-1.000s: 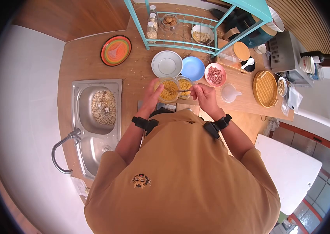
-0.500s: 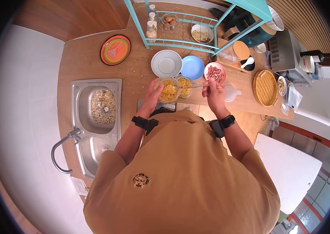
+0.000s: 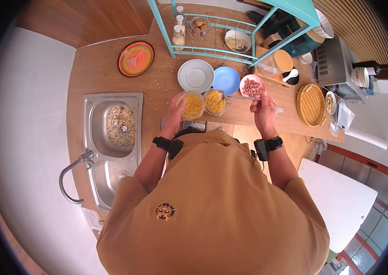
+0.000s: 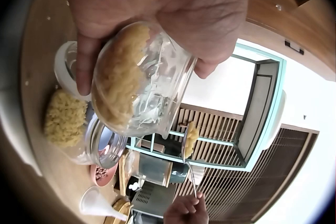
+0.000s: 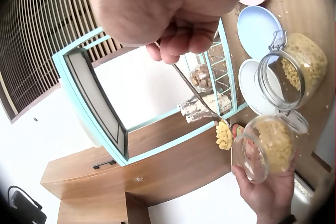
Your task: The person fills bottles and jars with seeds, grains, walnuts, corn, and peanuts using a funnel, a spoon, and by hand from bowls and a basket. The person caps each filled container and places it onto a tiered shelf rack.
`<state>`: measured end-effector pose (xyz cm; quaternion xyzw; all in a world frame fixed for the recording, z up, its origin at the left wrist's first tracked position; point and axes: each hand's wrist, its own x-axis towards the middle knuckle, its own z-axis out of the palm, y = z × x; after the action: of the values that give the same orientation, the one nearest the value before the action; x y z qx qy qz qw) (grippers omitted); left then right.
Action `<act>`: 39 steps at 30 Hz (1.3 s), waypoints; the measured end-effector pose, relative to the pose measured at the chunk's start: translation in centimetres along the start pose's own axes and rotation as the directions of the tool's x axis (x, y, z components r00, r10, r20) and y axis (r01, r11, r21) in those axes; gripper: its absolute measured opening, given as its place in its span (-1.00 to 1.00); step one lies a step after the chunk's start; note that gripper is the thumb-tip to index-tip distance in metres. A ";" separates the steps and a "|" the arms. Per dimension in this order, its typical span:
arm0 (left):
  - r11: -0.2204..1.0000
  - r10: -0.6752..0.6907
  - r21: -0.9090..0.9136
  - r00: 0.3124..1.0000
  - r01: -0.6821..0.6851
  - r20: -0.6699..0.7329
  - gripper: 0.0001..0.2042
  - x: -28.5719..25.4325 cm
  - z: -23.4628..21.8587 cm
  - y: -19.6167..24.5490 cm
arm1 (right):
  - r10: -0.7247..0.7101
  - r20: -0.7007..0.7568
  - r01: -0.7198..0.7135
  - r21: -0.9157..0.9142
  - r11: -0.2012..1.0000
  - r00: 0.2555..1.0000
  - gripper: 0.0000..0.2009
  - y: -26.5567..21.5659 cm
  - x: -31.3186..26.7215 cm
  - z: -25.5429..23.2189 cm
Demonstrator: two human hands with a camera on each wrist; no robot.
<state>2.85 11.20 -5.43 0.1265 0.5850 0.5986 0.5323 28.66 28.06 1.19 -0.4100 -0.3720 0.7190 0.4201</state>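
Note:
My left hand (image 3: 173,115) grips a clear glass jar (image 4: 152,95) partly filled with yellow macaroni, tilted in the left wrist view. In my right hand (image 3: 264,115) is the handle of a metal spoon (image 5: 190,87), pinched between thumb and fingers. A heap of macaroni (image 5: 223,136) sits on the spoon's bowl, held up off the counter. Seen from the head, the spoon's end overlaps a clip-top glass jar (image 3: 215,101), also holding macaroni, which stands on the counter with its lid open. This jar is right beside the one in my left hand.
Behind the jars lie a grey-white bowl (image 3: 196,75), a blue plate (image 3: 226,80) and a pink bowl of peanuts (image 3: 252,86). A white funnel (image 4: 94,203) is near my right hand. A teal rack (image 3: 212,56) stands farther back; a sink (image 3: 139,119) is at left.
My right hand has drawn the spoon out of the left-hand jar and moved right, carrying macaroni. My left hand and its jar have shifted slightly left.

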 end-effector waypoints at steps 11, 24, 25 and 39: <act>0.998 0.011 -0.056 0.998 -0.014 -0.055 -0.50 0.5 -1.9 -0.3 | -0.296 0.360 0.466 -0.699 0.542 0.885 -0.74 -0.3 -1.6 -0.1; 0.982 0.080 0.166 0.994 -0.092 0.078 -0.53 1.0 0.6 0.2 | -0.245 0.524 0.538 -0.529 0.657 0.815 -0.85 -3.3 -3.3 5.2; 0.981 0.082 0.167 0.993 -0.096 0.088 -0.53 1.1 0.7 0.1 | -0.252 0.519 0.540 -0.532 0.652 0.816 -0.85 -3.4 -3.3 5.8; 0.989 0.126 0.068 0.986 -0.134 0.108 -0.55 0.4 2.0 0.8 | -0.057 0.286 0.191 -0.466 0.864 0.957 -0.70 1.7 -2.4 5.1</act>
<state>3.82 12.84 -4.38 0.2152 0.5695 0.6023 0.5164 24.30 24.33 2.36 -0.3790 -0.6195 0.6207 0.2955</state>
